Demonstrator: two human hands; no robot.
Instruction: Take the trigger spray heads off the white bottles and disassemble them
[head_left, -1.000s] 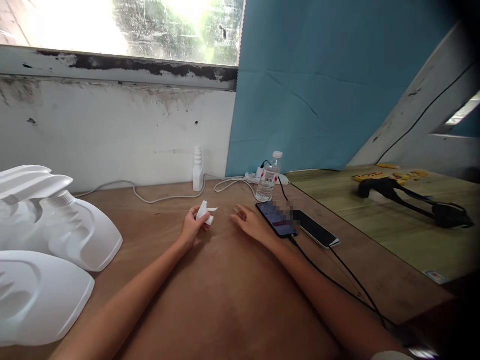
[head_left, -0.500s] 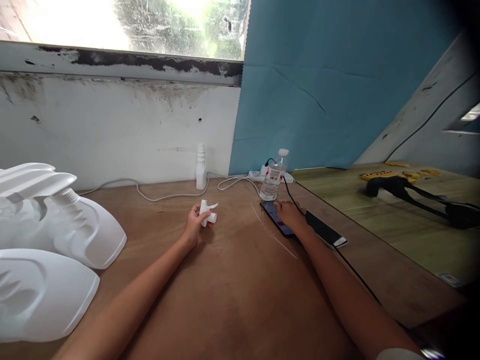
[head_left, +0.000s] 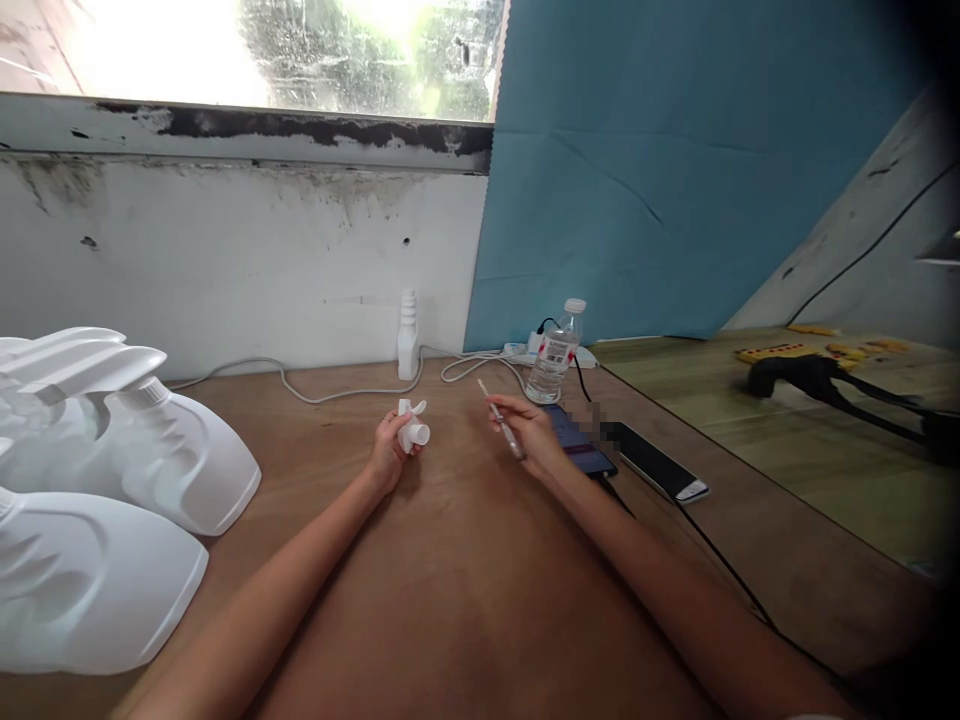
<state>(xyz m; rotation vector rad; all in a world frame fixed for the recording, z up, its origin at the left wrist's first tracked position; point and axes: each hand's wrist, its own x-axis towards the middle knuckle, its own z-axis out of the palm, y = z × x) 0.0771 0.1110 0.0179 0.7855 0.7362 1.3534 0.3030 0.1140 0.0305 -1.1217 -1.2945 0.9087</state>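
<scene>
My left hand is closed round a white spray trigger head, with its lever up and its round collar facing right. To its right, my right hand is raised over the table, its fingers pinching a thin pale tube that slants up and left. The tube's exact kind is hard to make out. Just behind that hand lies a dark phone with its screen lit, partly covered by the hand. A small white bottle stands upright by the wall, beyond my left hand.
Several white plastic bottles lie piled at the left. A clear water bottle stands behind the phone. A second phone lies to the right with a black cable. A grey cord runs along the wall. A black strap-like object rests far right.
My right hand has left the phone screen, moved left and now holds the thin tube; thin pale lines that lay on the table are gone. The trigger head in my left hand has turned slightly.
</scene>
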